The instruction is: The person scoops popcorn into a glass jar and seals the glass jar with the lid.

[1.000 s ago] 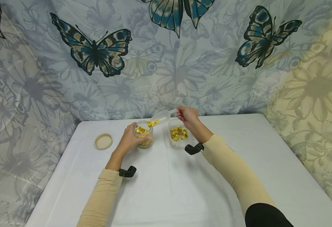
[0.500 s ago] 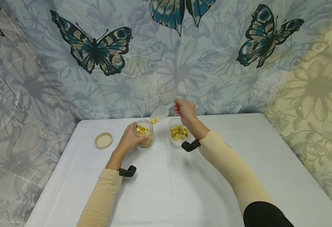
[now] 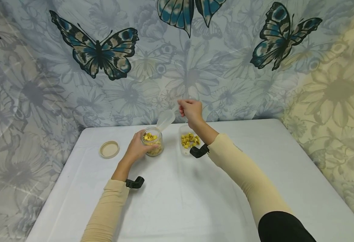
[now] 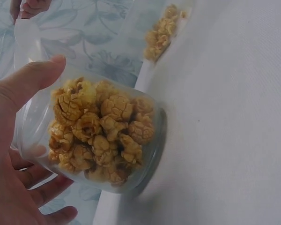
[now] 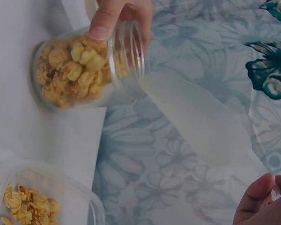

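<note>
My left hand (image 3: 137,148) grips a clear glass jar (image 4: 154,136), fingers round one side and thumb on the other. The jar stands upright on the table with caramel popcorn (image 4: 103,126) inside. My right hand (image 3: 192,111) pinches the handle of a translucent plastic scoop (image 5: 201,119), raised above the table's far edge. The scoop tilts steeply down to the left, its lip at the jar's rim. No popcorn shows in it. Just below the right hand, a clear plastic container (image 5: 96,206) holds more popcorn (image 3: 189,140).
A round cream-coloured lid (image 3: 109,150) lies on the white-covered table (image 3: 171,195), left of the jar. Behind the table's far edge hangs a cloth backdrop (image 3: 192,67) with butterflies and flowers.
My right hand has risen and moved left, tipping the scoop more steeply toward the jar. Popcorn that lay in the scoop is gone from it. The left hand stays on the jar.
</note>
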### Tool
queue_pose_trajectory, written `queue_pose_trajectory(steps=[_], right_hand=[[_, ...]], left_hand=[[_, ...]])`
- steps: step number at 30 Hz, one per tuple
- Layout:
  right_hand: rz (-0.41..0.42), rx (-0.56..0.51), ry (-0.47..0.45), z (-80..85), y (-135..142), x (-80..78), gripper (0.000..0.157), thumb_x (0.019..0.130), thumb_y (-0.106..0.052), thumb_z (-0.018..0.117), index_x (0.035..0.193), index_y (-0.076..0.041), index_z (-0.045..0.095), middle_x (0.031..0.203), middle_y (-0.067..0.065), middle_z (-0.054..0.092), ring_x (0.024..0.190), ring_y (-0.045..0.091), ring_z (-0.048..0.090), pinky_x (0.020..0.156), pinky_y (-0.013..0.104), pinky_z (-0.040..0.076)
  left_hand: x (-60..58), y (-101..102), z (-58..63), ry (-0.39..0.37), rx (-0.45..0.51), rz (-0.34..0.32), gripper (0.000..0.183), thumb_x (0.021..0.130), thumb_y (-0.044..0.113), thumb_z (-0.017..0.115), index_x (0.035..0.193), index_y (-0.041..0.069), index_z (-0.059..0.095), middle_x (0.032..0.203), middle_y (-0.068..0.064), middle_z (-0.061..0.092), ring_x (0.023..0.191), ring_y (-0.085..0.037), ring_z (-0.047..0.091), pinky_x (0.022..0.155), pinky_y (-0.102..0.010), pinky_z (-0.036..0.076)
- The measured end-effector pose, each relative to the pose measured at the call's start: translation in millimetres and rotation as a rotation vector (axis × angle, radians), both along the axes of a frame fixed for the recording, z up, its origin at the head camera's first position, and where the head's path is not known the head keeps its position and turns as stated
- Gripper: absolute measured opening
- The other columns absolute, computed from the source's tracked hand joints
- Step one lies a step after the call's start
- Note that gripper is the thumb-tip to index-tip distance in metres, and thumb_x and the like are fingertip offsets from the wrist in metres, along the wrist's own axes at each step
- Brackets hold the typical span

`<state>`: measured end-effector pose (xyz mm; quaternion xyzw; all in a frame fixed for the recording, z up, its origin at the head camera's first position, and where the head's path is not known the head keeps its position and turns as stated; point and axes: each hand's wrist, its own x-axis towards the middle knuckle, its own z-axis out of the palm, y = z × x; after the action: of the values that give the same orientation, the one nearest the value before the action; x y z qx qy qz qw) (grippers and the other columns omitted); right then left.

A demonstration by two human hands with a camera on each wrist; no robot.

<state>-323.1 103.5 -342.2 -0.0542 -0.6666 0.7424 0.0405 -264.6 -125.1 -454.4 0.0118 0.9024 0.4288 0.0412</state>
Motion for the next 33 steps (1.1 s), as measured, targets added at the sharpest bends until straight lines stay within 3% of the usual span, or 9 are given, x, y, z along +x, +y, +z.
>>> queue_pose_trajectory(steps=[9,14,24,33], right_hand=[[-0.012,0.044,-0.021,-11.1,6,0.8,0.017,0.094,-0.015,0.063,0.093,0.001,0.067,0.06,-0.003,0.055,0.048,0.007,0.047,0.045,0.017,0.042],[-0.016,-0.001,-0.049,-18.0,11,-0.9,0.013,0.093,-0.015,0.065,0.086,-0.003,0.065,0.059,-0.003,0.056,0.048,0.006,0.049,0.046,0.017,0.043],[0.025,-0.139,-0.1,-25.6,19,-0.8,0.031,0.095,-0.015,0.064,0.115,0.008,0.063,0.064,-0.001,0.057,0.053,0.007,0.051,0.047,0.016,0.044],[0.033,-0.179,-0.129,-29.2,22,2.7,0.029,0.095,-0.013,0.063,0.115,0.007,0.063,0.063,-0.002,0.057,0.053,0.006,0.05,0.047,0.014,0.043]], left_hand=[[0.1,-2,-6.1,0.026,0.026,0.009,0.105,0.075,0.054,0.079,0.153,0.009,0.025,0.154,-0.017,0.032,0.143,-0.038,0.032,0.116,-0.057,0.028],[0.6,-2,-9.4,0.039,0.047,0.015,0.104,0.075,0.053,0.079,0.153,0.009,0.025,0.153,-0.017,0.033,0.142,-0.038,0.033,0.116,-0.057,0.029],[-3.0,-2,-12.8,0.065,0.075,0.016,0.105,0.075,0.054,0.078,0.153,0.01,0.024,0.152,-0.018,0.033,0.142,-0.038,0.032,0.116,-0.057,0.028],[-1.9,-3,-14.6,0.068,0.067,0.022,0.105,0.075,0.055,0.078,0.153,0.009,0.024,0.152,-0.018,0.032,0.143,-0.038,0.032,0.116,-0.056,0.028]])
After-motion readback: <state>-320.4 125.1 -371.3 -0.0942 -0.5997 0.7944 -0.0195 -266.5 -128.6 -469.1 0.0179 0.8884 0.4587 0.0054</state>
